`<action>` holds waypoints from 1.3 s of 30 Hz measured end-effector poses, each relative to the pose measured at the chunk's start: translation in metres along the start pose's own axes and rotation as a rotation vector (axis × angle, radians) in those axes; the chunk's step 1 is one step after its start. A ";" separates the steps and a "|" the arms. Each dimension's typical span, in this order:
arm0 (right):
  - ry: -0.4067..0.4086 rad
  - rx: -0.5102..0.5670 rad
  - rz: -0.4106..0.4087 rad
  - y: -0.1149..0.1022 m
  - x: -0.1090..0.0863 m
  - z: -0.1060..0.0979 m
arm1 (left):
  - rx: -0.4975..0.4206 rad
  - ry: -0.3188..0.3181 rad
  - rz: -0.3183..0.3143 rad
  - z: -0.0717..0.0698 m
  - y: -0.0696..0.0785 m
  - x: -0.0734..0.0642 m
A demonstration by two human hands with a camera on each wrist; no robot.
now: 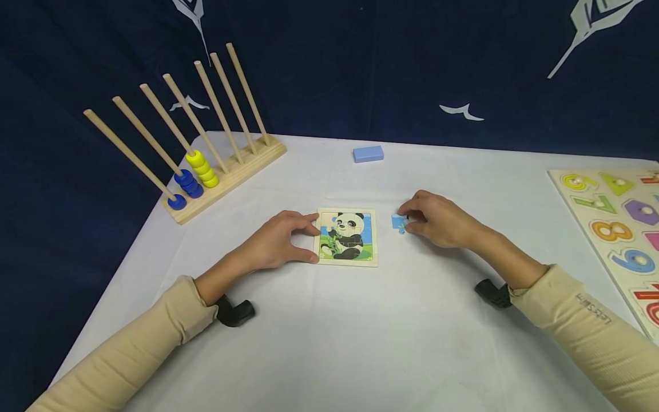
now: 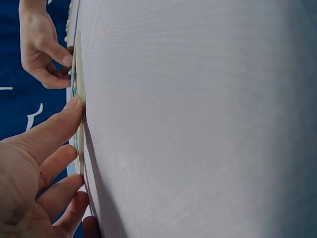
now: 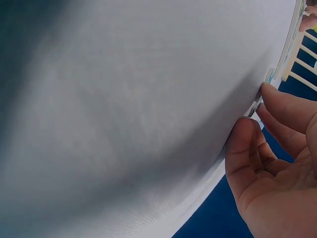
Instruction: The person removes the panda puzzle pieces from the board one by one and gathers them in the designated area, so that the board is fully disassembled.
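A small panda jigsaw puzzle [image 1: 346, 237] in a pale wooden frame lies flat at the middle of the table. My left hand [image 1: 280, 239] is at its left side, thumb at the near corner and fingertips at the far one. The left wrist view has that thumb [image 2: 59, 124] resting on the frame's edge. Right of the puzzle, my right hand [image 1: 437, 220] pinches a blue puzzle piece [image 1: 398, 222] between thumb and fingers, low over the white cloth. From the right wrist view the piece [image 3: 270, 75] appears nearly edge-on, partly hidden by the fingertips.
A wooden peg stand [image 1: 237, 174] with blue and yellow beads stands at the back left. Behind the puzzle lies a light blue block [image 1: 368, 154]. A number and shape board [image 1: 587, 220] occupies the right side. A dark blue curtain [image 1: 329, 68] hangs behind the table.
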State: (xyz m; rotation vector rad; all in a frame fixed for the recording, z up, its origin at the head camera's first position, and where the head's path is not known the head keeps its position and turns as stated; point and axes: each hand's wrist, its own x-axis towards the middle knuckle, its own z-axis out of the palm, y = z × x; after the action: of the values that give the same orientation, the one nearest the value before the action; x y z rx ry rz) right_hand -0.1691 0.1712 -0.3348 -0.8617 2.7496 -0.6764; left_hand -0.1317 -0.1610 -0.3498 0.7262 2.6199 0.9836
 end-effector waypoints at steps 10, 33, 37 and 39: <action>-0.006 0.015 0.030 -0.002 0.002 -0.006 | 0.000 -0.011 -0.001 -0.001 0.001 0.002; -0.151 0.099 -0.096 -0.063 0.051 0.023 | 0.000 -0.027 0.016 -0.003 -0.001 0.004; -0.211 0.061 -0.092 -0.065 0.060 0.029 | -0.011 -0.022 0.014 -0.001 -0.002 0.002; -0.218 0.055 -0.090 -0.065 0.062 0.030 | -0.013 -0.021 0.016 -0.001 -0.001 0.002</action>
State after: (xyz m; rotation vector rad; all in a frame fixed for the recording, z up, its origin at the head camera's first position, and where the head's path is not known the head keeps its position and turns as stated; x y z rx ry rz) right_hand -0.1782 0.0773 -0.3323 -0.9889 2.5017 -0.6299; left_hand -0.1337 -0.1613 -0.3499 0.7510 2.5910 0.9909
